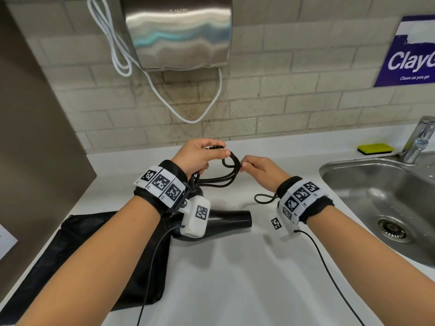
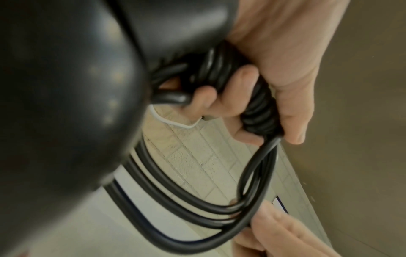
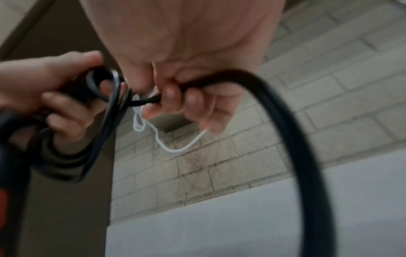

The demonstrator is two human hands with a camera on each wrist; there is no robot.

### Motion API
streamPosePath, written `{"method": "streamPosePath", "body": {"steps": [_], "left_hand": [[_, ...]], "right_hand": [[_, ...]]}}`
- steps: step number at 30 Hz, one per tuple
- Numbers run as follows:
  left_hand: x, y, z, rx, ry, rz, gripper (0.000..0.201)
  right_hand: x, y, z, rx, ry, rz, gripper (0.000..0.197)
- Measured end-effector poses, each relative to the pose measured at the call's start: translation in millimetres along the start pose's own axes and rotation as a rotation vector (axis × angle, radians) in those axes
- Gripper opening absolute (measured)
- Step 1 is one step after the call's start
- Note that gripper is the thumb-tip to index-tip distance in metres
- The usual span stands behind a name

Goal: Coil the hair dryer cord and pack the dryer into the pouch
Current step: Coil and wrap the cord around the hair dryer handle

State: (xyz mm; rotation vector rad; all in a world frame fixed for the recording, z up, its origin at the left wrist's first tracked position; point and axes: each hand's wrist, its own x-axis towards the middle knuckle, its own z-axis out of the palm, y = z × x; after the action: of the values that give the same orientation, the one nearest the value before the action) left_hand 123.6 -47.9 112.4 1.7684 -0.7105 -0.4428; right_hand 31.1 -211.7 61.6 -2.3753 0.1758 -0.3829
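A black hair dryer (image 1: 226, 220) lies on the white counter (image 1: 223, 278), its nozzle pointing right, partly hidden by my left wrist camera. Its black cord (image 1: 221, 180) is gathered in several loops. My left hand (image 1: 200, 156) grips the loop bundle above the dryer; in the left wrist view its fingers (image 2: 292, 104) curl round the cord (image 2: 259, 111). My right hand (image 1: 256, 168) pinches the cord at the loops' right end, and a loose stretch (image 3: 307, 139) trails from it. The black pouch (image 1: 77, 250) lies flat at the left under my left forearm.
A steel sink (image 1: 381, 198) with a tap (image 1: 419, 140) sits at the right, a yellow sponge (image 1: 376, 148) behind it. A wall hand dryer (image 1: 179, 31) with a hanging white cable (image 1: 188, 114) is straight ahead. A brown panel (image 1: 35, 137) bounds the left.
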Motion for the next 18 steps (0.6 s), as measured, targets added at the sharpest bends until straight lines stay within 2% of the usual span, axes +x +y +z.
{"method": "streamPosePath", "body": {"steps": [4,6,9,12,14,18], "left_hand": [[-0.6,0.7,2.5,0.147,-0.048,0.042,0.002],[-0.2,0.8,3.9,0.239,-0.069,0.052,0.008],[-0.1,0.6,5.2,0.301,-0.109,0.031,0.023],[1.2,0.1,8.2,0.328,-0.121,0.055,0.02],[-0.2,1.6,9.1,0.274,-0.094,0.064,0.011],[-3.2,2.9,5.1,0.036,0.022,0.053,0.019]], "right_hand": [[13.9,-13.9,-5.9,-0.046,0.237,0.048,0.019],[18.2,-24.7,-9.5,-0.05,0.315,0.007,0.022],[16.6,-44.1,-7.2,-0.016,0.36,-0.096,0.024],[11.5,-58.5,-2.5,0.059,0.383,-0.191,0.028],[8.0,-61.3,-0.6,0.098,0.406,-0.252,0.03],[1.0,-52.0,-2.7,0.254,0.396,-0.227,0.019]]}}
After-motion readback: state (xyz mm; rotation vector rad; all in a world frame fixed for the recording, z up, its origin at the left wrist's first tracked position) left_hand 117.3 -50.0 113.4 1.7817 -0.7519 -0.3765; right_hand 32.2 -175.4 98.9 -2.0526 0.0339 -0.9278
